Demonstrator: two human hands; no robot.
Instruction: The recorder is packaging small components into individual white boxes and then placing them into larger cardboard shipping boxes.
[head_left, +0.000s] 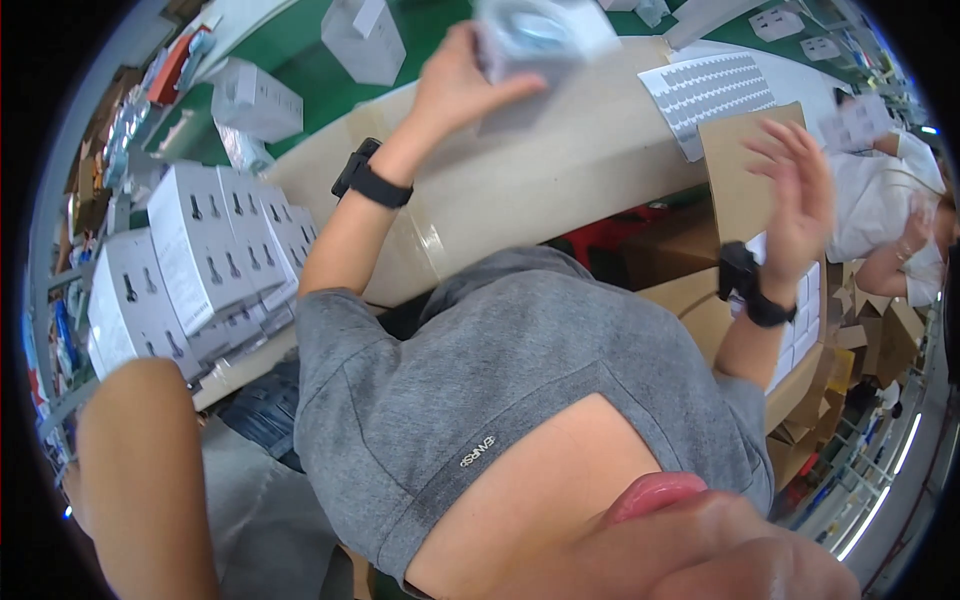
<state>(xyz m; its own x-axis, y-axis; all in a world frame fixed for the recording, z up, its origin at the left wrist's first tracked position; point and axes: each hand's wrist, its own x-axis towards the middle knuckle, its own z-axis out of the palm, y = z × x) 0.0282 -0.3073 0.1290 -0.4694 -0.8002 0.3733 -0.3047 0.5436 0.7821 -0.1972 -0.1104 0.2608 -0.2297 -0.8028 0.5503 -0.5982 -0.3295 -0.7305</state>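
At the top middle, my left hand [460, 85] grips a white box [575, 55], its thumb stretched along the near side. A bluish, shiny round patch shows on the box; motion blur hides what it is. My right hand [800, 205] is raised at the right with its fingers apart and nothing in it. It is nearest to the upright flap [735, 165] of an open cardboard carton [685, 300]. Behind my right wrist, small white boxes [800, 335] stand in rows in that carton. Each wrist wears a black band with a small device.
Several white boxes with pictures of dark, long-handled items [205, 240] are stacked at the left. Two plain white boxes [365, 40] [255, 100] stand on the green surface. A sheet of grey labels [705, 90] lies at the table edge. Other people's arms [150, 470] show left and right.
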